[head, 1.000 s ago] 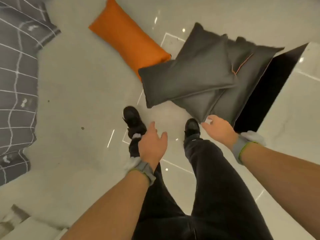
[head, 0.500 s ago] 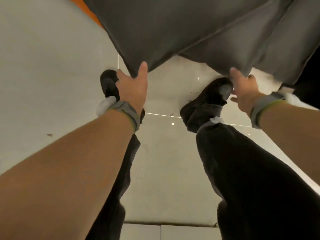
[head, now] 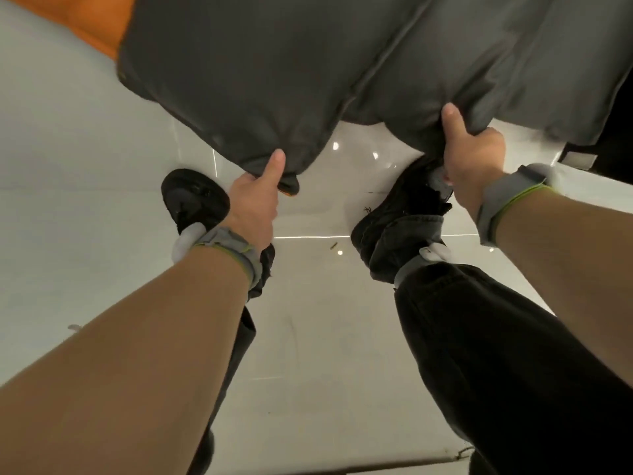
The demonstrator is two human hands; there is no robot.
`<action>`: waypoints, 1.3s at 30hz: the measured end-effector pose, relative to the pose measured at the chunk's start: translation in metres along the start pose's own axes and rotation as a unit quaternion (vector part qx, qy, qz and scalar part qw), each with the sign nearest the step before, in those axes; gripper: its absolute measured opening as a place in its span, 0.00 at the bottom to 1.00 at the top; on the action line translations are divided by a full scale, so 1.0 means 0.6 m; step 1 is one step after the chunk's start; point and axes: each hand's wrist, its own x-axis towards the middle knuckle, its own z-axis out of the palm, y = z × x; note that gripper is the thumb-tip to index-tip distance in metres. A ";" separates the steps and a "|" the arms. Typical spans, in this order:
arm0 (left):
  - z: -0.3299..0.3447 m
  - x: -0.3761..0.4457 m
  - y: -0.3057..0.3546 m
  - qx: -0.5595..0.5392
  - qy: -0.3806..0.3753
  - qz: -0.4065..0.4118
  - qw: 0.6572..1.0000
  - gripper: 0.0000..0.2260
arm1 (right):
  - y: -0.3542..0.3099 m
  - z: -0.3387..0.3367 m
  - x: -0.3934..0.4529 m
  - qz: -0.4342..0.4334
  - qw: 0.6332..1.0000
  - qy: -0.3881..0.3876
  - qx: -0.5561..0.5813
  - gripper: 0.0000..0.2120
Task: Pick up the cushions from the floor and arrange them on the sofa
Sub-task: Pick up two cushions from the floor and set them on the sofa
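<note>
Both hands' grip clamps grey cushions (head: 308,70) near edges.

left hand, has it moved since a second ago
Yes. The left hand was open in the air near the left shoe; it has gone forward past the shoe and closed on the near corner of the dark grey cushion.

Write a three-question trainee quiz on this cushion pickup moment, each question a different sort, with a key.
1. True or false: the left hand has its grip on a corner of the near grey cushion.
2. Multiple choice: the right hand grips (A) the orange cushion, (B) the other grey cushion, (C) nothing.
3. Fill in: the cushion lying behind, untouched, is coloured ____.

Key: 1 true; 2 B; 3 orange.
</note>
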 end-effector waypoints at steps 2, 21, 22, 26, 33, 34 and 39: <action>-0.003 -0.060 0.017 -0.013 -0.024 0.004 1.000 0.17 | -0.021 -0.029 -0.064 -0.023 0.999 -0.015 -0.033 0.36; -0.414 -0.755 0.320 -0.111 0.086 0.247 0.959 0.07 | -0.459 -0.406 -0.768 -0.301 0.947 0.044 -0.103 0.17; -0.437 -0.793 0.331 -0.100 0.100 0.263 0.955 0.07 | -0.485 -0.430 -0.795 -0.322 0.940 0.050 -0.100 0.17; -0.496 -0.885 0.367 -0.060 0.130 0.315 0.938 0.10 | -0.563 -0.494 -0.861 -0.395 0.909 0.077 -0.109 0.19; -0.544 -1.026 0.557 -0.030 0.183 0.414 0.891 0.17 | -0.806 -0.631 -0.962 -0.486 0.863 0.116 -0.069 0.22; -0.544 -1.045 0.596 -0.029 0.190 0.428 0.883 0.17 | -0.846 -0.652 -0.971 -0.499 0.855 0.124 -0.058 0.22; -0.557 -1.114 0.772 -0.014 0.225 0.508 0.831 0.19 | -1.039 -0.724 -0.984 -0.527 0.842 0.110 0.015 0.25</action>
